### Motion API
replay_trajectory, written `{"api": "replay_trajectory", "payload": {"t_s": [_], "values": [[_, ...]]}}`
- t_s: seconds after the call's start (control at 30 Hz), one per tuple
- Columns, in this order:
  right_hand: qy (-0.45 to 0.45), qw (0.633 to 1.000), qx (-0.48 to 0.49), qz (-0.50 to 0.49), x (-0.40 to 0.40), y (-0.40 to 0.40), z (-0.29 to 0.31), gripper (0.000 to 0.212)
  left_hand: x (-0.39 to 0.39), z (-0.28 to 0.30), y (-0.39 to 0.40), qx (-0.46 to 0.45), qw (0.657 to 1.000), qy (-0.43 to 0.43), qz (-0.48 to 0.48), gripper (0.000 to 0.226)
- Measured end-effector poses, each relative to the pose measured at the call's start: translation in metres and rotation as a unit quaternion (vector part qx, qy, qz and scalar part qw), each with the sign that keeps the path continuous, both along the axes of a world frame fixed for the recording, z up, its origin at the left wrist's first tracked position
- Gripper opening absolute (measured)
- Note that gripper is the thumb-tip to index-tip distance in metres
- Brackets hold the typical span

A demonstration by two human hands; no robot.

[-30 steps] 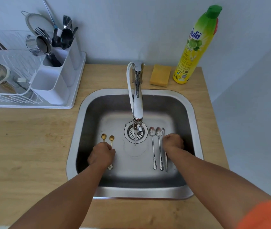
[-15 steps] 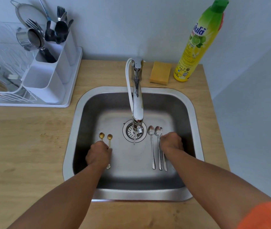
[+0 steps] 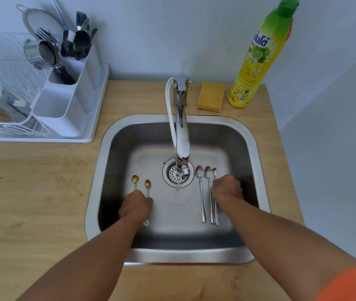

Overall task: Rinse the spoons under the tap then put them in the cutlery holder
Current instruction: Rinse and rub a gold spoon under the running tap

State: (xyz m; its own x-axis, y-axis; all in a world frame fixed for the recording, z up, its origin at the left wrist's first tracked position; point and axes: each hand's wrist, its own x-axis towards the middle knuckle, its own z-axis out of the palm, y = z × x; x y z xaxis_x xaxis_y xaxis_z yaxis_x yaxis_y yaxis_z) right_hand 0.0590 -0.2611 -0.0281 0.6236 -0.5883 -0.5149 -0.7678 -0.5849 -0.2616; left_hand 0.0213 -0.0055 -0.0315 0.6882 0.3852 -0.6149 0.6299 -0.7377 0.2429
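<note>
In the steel sink (image 3: 257, 153), two gold spoons (image 3: 135, 181) lie under the left hand (image 3: 135, 206) and three silver spoons (image 3: 201, 192) beside the right hand (image 3: 227, 187), each grip curled downward, closure unclear; the white cutlery holder (image 3: 64, 114) holds dark utensils.

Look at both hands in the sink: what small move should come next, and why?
Probably close the left hand on the two gold spoons and lift them into the running water. It already covers their handles, and nothing has been rinsed yet.
</note>
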Motion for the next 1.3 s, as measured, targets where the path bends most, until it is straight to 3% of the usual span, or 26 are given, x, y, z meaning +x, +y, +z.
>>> {"api": "replay_trajectory", "payload": {"t_s": [0.1, 0.2, 0.37, 0.53, 0.63, 0.73, 0.87, 1.07, 1.17, 1.3], "values": [[-0.062, 0.998, -0.005, 0.023, -0.007, 0.007, 0.010, 0.027, -0.002, 0.000, -0.002, -0.098, 0.994, -0.034, 0.024, 0.037], [-0.155, 0.981, 0.062, 0.101, -0.019, 0.022, 0.020, 0.019, -0.004, 0.008, -0.011, -0.155, 0.986, -0.063, 0.004, 0.047], [-0.092, 0.941, 0.292, 0.145, -0.019, 0.053, 0.028, 0.019, -0.006, 0.018, -0.033, -0.219, 0.972, -0.081, 0.017, 0.046], [-0.027, 0.929, 0.358, 0.090, -0.018, 0.060, 0.026, 0.010, -0.014, 0.025, -0.054, -0.279, 0.958, -0.061, 0.020, 0.040], [-0.008, 0.928, 0.362, 0.084, -0.019, 0.053, 0.025, 0.007, -0.018, 0.028, -0.060, -0.276, 0.960, -0.053, 0.003, 0.036], [0.006, 0.929, 0.351, 0.115, -0.018, 0.043, 0.025, 0.010, -0.013, 0.031, -0.054, -0.289, 0.957, -0.025, 0.009, 0.019], [0.010, 0.914, 0.367, 0.175, -0.014, 0.028, 0.026, 0.009, 0.004, 0.034, -0.041, -0.301, 0.948, -0.090, 0.046, 0.007], [-0.016, 0.894, 0.371, 0.249, -0.010, 0.021, 0.031, 0.008, 0.016, 0.036, -0.049, -0.373, 0.916, -0.123, 0.078, 0.011], [-0.021, 0.897, 0.350, 0.268, -0.009, 0.018, 0.030, 0.008, 0.013, 0.036, -0.056, -0.361, 0.916, -0.148, 0.095, 0.003], [-0.028, 0.899, 0.328, 0.289, -0.008, 0.015, 0.027, 0.014, 0.007, 0.035, -0.062, -0.330, 0.926, -0.149, 0.108, 0.018]]}}
